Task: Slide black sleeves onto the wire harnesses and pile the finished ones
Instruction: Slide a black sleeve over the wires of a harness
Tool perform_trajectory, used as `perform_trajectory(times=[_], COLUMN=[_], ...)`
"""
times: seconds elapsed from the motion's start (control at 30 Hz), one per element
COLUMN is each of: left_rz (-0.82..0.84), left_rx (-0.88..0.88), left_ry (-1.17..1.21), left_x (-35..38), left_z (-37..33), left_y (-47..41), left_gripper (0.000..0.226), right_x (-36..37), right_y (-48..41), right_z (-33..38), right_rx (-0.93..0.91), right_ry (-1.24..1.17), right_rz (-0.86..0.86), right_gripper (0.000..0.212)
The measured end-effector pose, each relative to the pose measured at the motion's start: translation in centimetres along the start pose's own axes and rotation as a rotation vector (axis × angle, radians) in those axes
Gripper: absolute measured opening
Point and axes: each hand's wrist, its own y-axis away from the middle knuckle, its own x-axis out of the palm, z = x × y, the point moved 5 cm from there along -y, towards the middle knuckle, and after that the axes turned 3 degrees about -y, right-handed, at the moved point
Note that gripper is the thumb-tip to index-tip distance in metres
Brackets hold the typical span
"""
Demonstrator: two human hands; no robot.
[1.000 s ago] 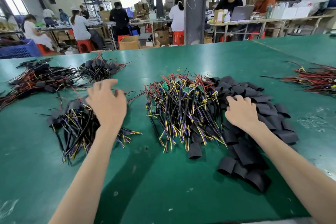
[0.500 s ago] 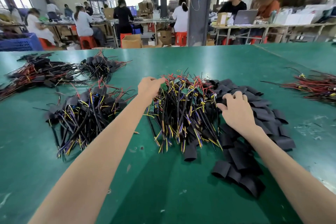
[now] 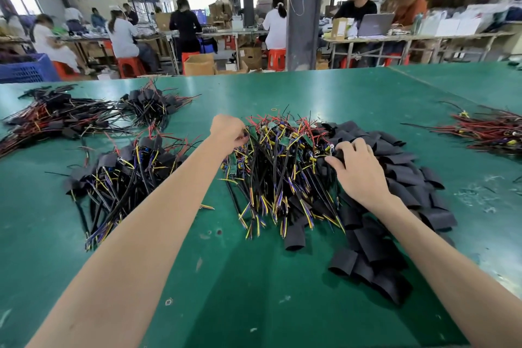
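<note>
Since a second ago the left hand (image 3: 227,131) has left the pile of finished harnesses (image 3: 127,169) and crossed to the unsleeved harnesses (image 3: 279,167), while the right hand (image 3: 358,169) has stayed at the edge of the sleeve heap (image 3: 401,178). Left fingers are curled tight, knuckles up, closed on wires at the far-left rim of the unsleeved harnesses; which single harness they have hold of is hidden in the tangle. Right fingers are bent, and thumb and fingertips (image 3: 330,161) pinch a black sleeve (image 3: 339,154) just where the sleeve heap meets the coloured wires. Between the two sets of fingers lies the bulk of the unsleeved harnesses, with small green boards and red leads at the far end and yellow, blue and black tails pointing toward the person. Behind the right fingers and on out to their right, the sleeve heap spreads down the green table (image 3: 254,291). One loose sleeve (image 3: 294,237) lies on the near side of the right fingers, at the tips of the wire tails. Left of the left fingers, apart from them, sits the pile of finished harnesses, each with a black sleeve over its head. Farther left and beyond lie red-and-black bundles (image 3: 56,118), and well to the right of the right fingers a red wire pile (image 3: 491,130).
</note>
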Motion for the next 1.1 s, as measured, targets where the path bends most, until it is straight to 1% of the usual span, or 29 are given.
perform_trajectory(times=[0.07,0.2,0.33,0.43,0.57,0.6,0.63,0.67,0.7,0.77,0.8,0.83,0.87,0.9,1.0,1.03,1.1], left_rz=[0.045,0.084,0.132,0.143,0.020,-0.002,0.027,0.055,0.049,0.040,0.006,-0.032,-0.036,-0.042,-0.131,-0.165,-0.261], left_rx=[-0.057,-0.167,-0.263,-0.229,-0.096,-0.069,-0.067,-0.052,0.000,0.003,0.015,-0.027,-0.039,-0.012,0.120,0.210,0.450], left_ry=[0.018,0.086,0.134,0.214,0.374,0.441,0.524,0.465,0.422,0.709,0.749,0.789,0.791,0.728,0.552,0.451,0.131], left_x=[0.1,0.3,0.5,0.4,0.1,-0.3,-0.2,0.0,0.0,0.1,0.1,0.0,0.1,0.0,-1.5,-2.0,-3.1], left_z=[0.5,0.9,0.9,0.4,-0.2,-0.5,-0.9,-1.1,-1.6,-2.7,-3.0,-3.2,-3.8,-4.5,-6.7,-7.7,-10.1], left_y=[0.0,0.2,0.7,0.4,-0.2,-0.4,-0.4,-0.2,0.2,0.3,0.5,0.8,1.4,2.1,3.7,4.1,5.0], left_gripper=[0.030,0.023,0.022,0.015,0.008,0.016,0.022,0.026,0.027,0.023,0.018,0.018,0.019,0.019,0.019,0.023,0.029], right_x=[0.1,0.0,0.0,0.0,0.0,0.0,0.0,0.0,0.0,0.0,0.1,0.1,0.1,0.1,0.0,0.0,-0.2], right_y=[0.1,0.1,0.1,0.1,0.1,0.1,0.2,0.2,0.2,0.2,0.2,0.2,0.2,0.2,0.3,0.3,0.2], right_z=[0.2,0.4,0.7,0.7,0.7,0.7,0.7,0.7,0.8,0.8,0.8,0.8,0.8,0.8,1.0,1.0,1.1], right_rx=[-0.013,-0.020,-0.054,-0.056,-0.051,-0.052,-0.053,-0.053,-0.052,-0.050,-0.052,-0.054,-0.054,-0.051,-0.041,-0.038,-0.033], right_ry=[-0.013,-0.018,0.018,0.028,0.015,0.011,0.007,0.003,0.000,-0.013,-0.024,-0.038,-0.052,-0.066,-0.115,-0.127,-0.141], right_rz=[0.010,0.018,0.011,0.014,0.020,0.016,0.013,0.011,0.011,0.018,0.022,0.025,0.030,0.036,0.045,0.046,0.045], right_gripper=[0.039,0.040,0.039,0.040,0.041,0.042,0.042,0.042,0.042,0.043,0.043,0.044,0.045,0.045,0.047,0.048,0.048])
